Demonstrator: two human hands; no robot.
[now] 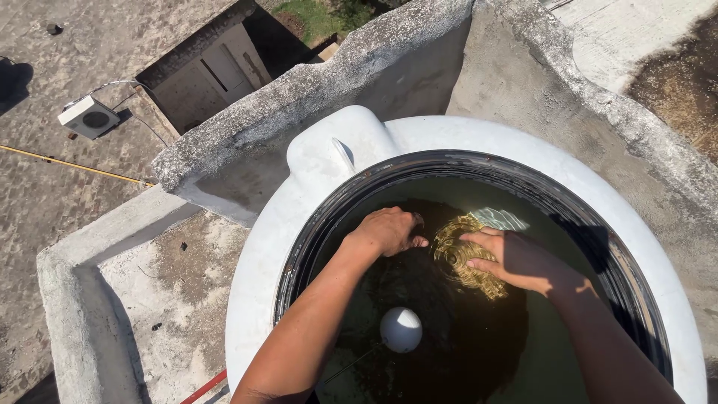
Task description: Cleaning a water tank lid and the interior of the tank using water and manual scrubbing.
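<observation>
Both my arms reach down into a round white water tank (262,247) with a black inner rim, set on a rooftop. My left hand (387,230) is curled shut around a small dark object at the water's surface; what it is I cannot make out. My right hand (516,259) rests with fingers together on a ribbed, yellowish round object (458,253) lying just under the water. The two hands are a short gap apart. A white float ball (401,329) on a thin rod sits lower in the tank, below my left forearm.
A rough concrete parapet (314,90) wraps the tank at the back and right. To the left lies a lower concrete ledge (149,292). Far below is a roof with a white air-conditioning unit (90,117) and a yellow line. A red pipe (203,387) shows at the bottom.
</observation>
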